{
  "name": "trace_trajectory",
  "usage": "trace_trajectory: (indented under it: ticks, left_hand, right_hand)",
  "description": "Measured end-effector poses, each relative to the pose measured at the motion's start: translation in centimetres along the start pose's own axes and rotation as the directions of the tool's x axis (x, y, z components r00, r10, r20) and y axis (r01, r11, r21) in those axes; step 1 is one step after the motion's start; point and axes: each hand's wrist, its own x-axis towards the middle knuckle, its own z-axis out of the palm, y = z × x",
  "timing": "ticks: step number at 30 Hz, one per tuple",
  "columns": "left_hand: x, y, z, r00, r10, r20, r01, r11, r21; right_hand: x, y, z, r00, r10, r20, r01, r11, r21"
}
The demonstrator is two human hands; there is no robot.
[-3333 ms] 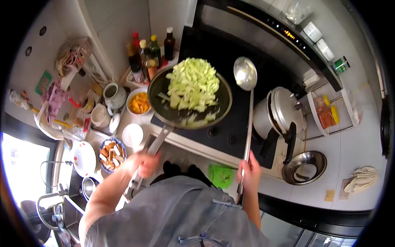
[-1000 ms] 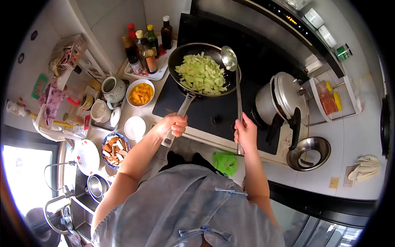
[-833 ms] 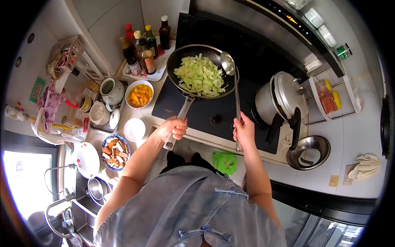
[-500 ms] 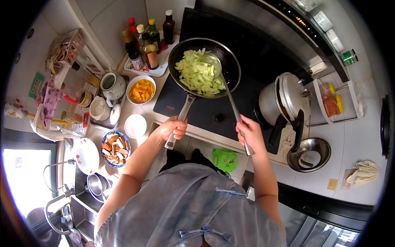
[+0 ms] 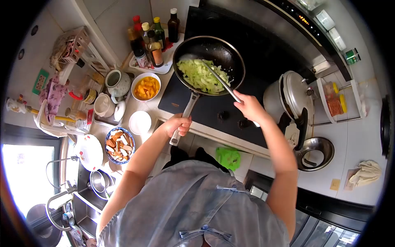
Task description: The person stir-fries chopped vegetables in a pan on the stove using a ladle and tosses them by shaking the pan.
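My left hand (image 5: 177, 125) is closed around the handle of a dark wok (image 5: 230, 47) on the stove. Chopped pale green vegetable pieces (image 5: 201, 76) lie in the near left part of the wok. In my right hand (image 5: 250, 106) is the long metal handle of a cooking ladle (image 5: 222, 82), which slants across the wok toward the left. The ladle's head reaches the far left side of the vegetables and is partly blurred.
Left of the wok stand a bowl of orange-yellow pieces (image 5: 146, 87), a white bowl (image 5: 140, 122) and a patterned bowl of brown and white pieces (image 5: 119, 145). Several sauce bottles (image 5: 155, 51) stand behind. To the right are a pressure cooker (image 5: 296, 92) and a metal basin (image 5: 322, 152).
My right hand has moved up and forward, and the ladle's head has swept from the right of the vegetables to their left. My left hand still holds the wok handle.
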Motion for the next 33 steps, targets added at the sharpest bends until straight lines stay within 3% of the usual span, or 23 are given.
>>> trace_trajectory:
  ticks: [1,3,4,7,10,13,16,18,19,20,24,27,33]
  left_hand:
    - [0.0,0.0,0.1,1.000,0.004,-0.002,-0.004,1.000,0.000]
    - [-0.1,-0.1,0.1,1.000,0.015,-0.007,-0.015,1.000,-0.004]
    - [0.1,-0.1,0.0,1.000,0.014,0.004,-0.014,1.000,-0.012]
    - [0.0,-0.1,0.1,1.000,0.015,-0.013,-0.015,1.000,-0.008]
    - [0.3,-0.2,0.0,1.000,0.009,-0.004,-0.009,1.000,-0.025]
    - [0.9,-0.6,-0.3,1.000,0.027,-0.014,-0.027,0.999,-0.020]
    - [1.0,-0.6,-0.3,0.998,0.042,-0.045,-0.042,0.999,-0.007]
    - [0.9,-0.5,-0.4,0.998,0.042,-0.049,-0.042,0.999,0.003]
    - [1.0,-0.6,-0.4,0.998,0.040,-0.048,-0.040,0.999,0.008]
    - [1.0,-0.5,-0.4,0.998,0.038,-0.042,-0.038,0.999,0.006]
    - [0.8,-0.3,-0.1,0.998,0.036,-0.043,-0.036,0.999,0.003]
    - [0.8,-0.4,-0.2,0.998,0.031,-0.048,-0.031,1.000,0.001]
    - [0.8,-0.3,-0.3,0.999,0.035,-0.042,-0.035,0.999,-0.007]
  right_hand:
    - [-0.9,0.8,-0.6,0.949,-0.304,-0.081,0.285,0.940,-0.189]
    - [-4.1,0.2,-3.7,0.982,-0.174,0.068,0.181,0.798,-0.575]
    - [-5.7,-0.7,-5.0,0.979,-0.195,0.064,0.188,0.726,-0.662]
    - [-9.1,-2.3,-7.6,0.992,-0.074,0.106,0.128,0.679,-0.723]
    - [-9.7,-0.8,-7.7,0.992,-0.070,0.107,0.116,0.839,-0.531]
    - [-8.1,1.6,-4.9,0.993,-0.117,-0.031,0.100,0.937,-0.334]
    - [-7.1,1.1,-3.1,0.987,0.109,-0.119,-0.124,0.984,-0.129]
    - [-8.0,-0.6,-4.4,0.938,0.344,-0.033,-0.339,0.935,0.105]
    - [-9.2,-3.0,-6.1,0.870,0.487,0.074,-0.491,0.845,0.212]
    - [-10.3,-2.9,-6.8,0.929,0.370,0.033,-0.369,0.910,0.187]
    - [-11.6,-3.7,-8.7,0.911,0.330,0.248,-0.371,0.917,0.143]
    - [-9.1,-2.0,-6.3,0.900,0.395,0.185,-0.410,0.911,0.048]
    - [-3.6,1.8,-0.6,0.919,0.382,-0.095,-0.329,0.879,0.345]
